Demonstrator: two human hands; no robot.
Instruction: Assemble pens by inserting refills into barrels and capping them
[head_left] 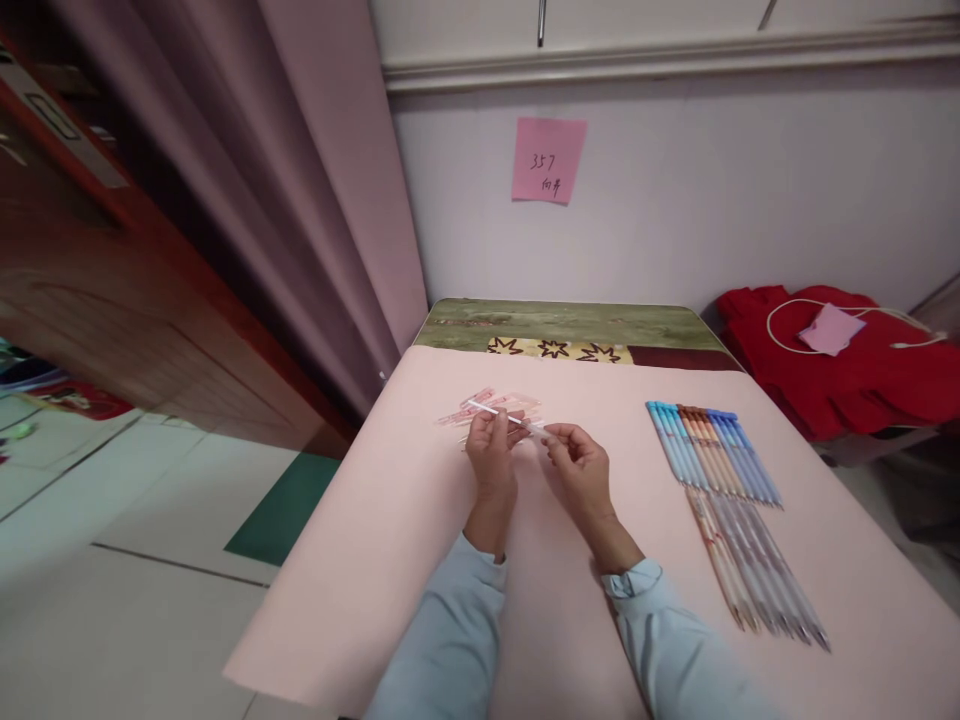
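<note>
My left hand (491, 452) and my right hand (579, 462) are raised over the pink table cover (390, 560), fingers pinched. Between them runs a thin white pen refill (504, 415); the left hand grips its middle and the right hand pinches its right end. Just behind the hands several pink pen parts or wrappers (487, 405) lie in a small pile. To the right, a row of several blue and orange pens (711, 452) lies side by side, with a second row of clear and grey pens (757, 565) below it.
A green patterned cloth (570, 325) shows at the table's far edge. Pink curtain (330, 200) hangs at the left, a wooden door (90, 280) beyond it. A red cloth with a white cable (847, 360) lies at the right. A pink note (547, 160) is on the wall.
</note>
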